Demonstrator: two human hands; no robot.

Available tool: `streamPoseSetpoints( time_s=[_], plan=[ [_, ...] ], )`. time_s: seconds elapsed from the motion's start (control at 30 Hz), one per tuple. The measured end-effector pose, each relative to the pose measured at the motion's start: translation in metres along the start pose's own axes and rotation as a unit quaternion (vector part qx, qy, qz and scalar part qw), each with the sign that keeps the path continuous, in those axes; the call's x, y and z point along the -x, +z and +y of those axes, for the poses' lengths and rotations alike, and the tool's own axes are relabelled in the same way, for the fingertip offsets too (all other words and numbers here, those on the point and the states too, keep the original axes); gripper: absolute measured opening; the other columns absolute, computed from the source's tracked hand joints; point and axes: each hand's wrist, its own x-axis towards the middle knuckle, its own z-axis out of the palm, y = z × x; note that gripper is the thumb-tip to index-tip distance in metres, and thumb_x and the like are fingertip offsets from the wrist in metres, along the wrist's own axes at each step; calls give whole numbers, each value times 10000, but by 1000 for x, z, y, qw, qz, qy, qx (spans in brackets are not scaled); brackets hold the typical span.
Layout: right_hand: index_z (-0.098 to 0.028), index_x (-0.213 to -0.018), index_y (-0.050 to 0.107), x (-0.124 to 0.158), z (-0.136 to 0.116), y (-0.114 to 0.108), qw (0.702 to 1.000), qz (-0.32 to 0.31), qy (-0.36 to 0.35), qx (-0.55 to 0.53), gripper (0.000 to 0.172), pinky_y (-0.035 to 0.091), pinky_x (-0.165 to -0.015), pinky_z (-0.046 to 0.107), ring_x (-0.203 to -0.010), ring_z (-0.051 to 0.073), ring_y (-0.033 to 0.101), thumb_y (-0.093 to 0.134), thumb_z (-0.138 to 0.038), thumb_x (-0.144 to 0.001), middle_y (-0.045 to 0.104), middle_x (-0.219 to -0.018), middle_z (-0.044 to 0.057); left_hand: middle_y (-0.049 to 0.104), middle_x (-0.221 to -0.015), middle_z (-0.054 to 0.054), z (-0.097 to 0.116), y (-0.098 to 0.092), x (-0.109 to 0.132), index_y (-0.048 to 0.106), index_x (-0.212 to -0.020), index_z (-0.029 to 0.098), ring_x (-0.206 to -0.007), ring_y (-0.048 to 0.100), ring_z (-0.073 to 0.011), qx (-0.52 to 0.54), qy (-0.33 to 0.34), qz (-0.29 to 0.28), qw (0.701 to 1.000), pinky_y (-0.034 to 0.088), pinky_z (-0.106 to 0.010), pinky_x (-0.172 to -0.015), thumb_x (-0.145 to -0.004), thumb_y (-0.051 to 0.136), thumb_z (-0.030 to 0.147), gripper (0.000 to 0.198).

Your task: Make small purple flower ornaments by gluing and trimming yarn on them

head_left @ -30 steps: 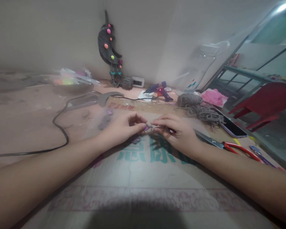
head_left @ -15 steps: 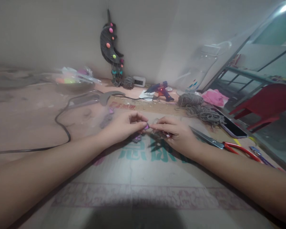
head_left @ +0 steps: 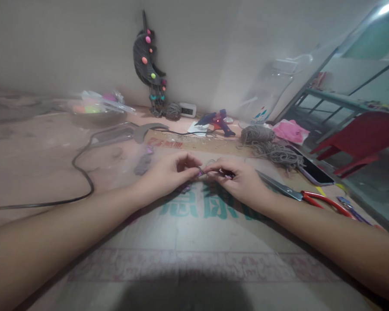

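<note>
My left hand (head_left: pixel 170 175) pinches a small purple and grey piece (head_left: pixel 200 173) between thumb and fingertips, above the printed cardboard. My right hand (head_left: pixel 238 177) is closed just to the right, its fingertips pinching a grey yarn strand (head_left: pixel 205 172) that runs to the purple piece. Something small and purplish (head_left: pixel 226 175) shows under the right fingers; I cannot make out what it is. A thin loop of yarn (head_left: pixel 210 161) rises behind the right fingertips. Below my left hand lies another purple piece (head_left: pixel 185 188), partly hidden.
Red-handled scissors (head_left: pixel 306 196) lie by my right wrist, with a phone (head_left: pixel 314 170) and grey yarn (head_left: pixel 278 155) beyond. A glue gun (head_left: pixel 218 123) sits at the back. A black cable (head_left: pixel 84 172) curves on the left. A yarn-wrapped moon (head_left: pixel 142 60) hangs on the wall.
My right fingers have closed in and turned over the strand, now touching or nearly touching the left fingertips. The purple piece is more covered. The view has shifted slightly.
</note>
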Motion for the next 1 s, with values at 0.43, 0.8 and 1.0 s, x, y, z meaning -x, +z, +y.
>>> streamPoseSetpoints(
  time_s=[0.43,0.8,1.0],
  plan=[
    [-192,-856,737,-6,-3,-2,999,-16,46,-9,163,403,-609,252,-661,126,545,586,-227,-906,610,-712,3,705,-880,-31,7,2,3,651,-961,173,-752,640,-136,-28,25,4,999,495,-258,-675,-877,626,328,178],
    [-180,-802,685,-6,-1,1,999,-21,26,-15,114,393,-591,235,-660,115,536,601,-196,-878,590,-722,-1,731,-915,-20,10,5,7,672,-987,187,-804,671,-145,-78,72,18,994,521,-262,-746,-884,623,299,159],
    [-180,-767,641,-5,-5,1,1000,-13,15,-6,108,376,-569,228,-638,106,501,615,-202,-870,551,-702,-11,749,-870,-39,10,3,6,710,-918,184,-784,668,-177,-114,29,18,993,499,-285,-718,-892,606,413,252]
  ],
)
